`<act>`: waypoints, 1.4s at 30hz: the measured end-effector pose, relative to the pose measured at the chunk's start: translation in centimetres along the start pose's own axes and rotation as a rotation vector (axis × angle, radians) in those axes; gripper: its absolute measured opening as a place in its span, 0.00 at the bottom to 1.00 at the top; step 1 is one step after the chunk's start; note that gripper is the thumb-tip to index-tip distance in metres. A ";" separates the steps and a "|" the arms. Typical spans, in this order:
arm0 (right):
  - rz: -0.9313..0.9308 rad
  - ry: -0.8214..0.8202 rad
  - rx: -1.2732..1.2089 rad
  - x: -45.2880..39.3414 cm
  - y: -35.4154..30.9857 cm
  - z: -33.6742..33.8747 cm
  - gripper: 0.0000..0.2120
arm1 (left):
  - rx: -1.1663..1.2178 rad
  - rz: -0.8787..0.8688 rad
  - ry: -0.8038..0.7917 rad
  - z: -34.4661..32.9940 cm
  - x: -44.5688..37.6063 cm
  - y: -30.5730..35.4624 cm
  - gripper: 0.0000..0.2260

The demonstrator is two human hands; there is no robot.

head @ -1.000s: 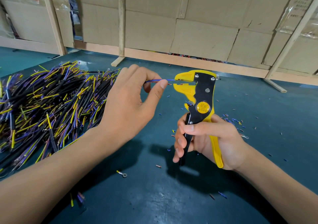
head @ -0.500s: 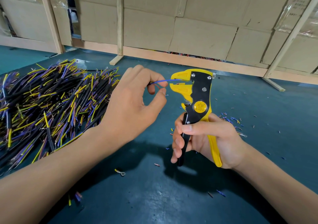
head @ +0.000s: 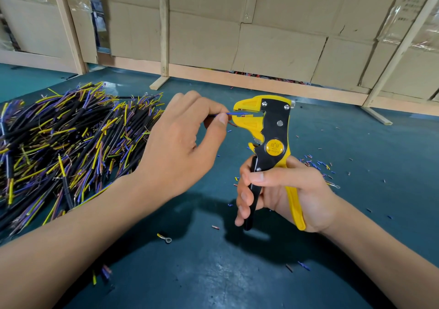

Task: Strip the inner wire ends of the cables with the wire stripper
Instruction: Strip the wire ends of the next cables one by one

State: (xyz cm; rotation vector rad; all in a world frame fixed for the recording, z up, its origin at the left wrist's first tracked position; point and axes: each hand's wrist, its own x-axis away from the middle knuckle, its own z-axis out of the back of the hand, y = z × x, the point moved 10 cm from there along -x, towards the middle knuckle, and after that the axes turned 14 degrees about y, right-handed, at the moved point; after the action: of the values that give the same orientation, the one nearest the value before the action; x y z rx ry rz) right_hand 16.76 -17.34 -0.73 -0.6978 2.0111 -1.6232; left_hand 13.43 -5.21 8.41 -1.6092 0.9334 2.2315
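Head cam: your left hand (head: 180, 142) pinches a blue wire (head: 234, 113) into the stripper (head: 268, 140) mouth; right hand (head: 285, 194) grips its handles mid-worktop; cable pile (head: 66, 142) by left edge.

This is a workshop bench for hand assembly of cables. A dark teal work surface (head: 213, 280) carries a large heap of cut black cables (head: 66, 142) with yellow, blue and brown inner wires along its left edge. Tiny bits of stripped insulation (head: 317, 165) lie scattered toward the right edge. Flattened cardboard sheets (head: 280, 49) on bare wooden battens (head: 164, 30) wall off the far edge.
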 end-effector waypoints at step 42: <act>-0.011 -0.023 -0.011 0.0 0.3 0.1 0.06 | 0.141 0.044 0.010 0.7 0.0 0.1 0.10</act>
State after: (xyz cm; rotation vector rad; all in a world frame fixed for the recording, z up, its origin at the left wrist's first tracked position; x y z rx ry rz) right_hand 16.80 -17.31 -1.04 -0.7300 2.0043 -1.6043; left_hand 12.87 -4.85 8.57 -1.5535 1.1129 2.1349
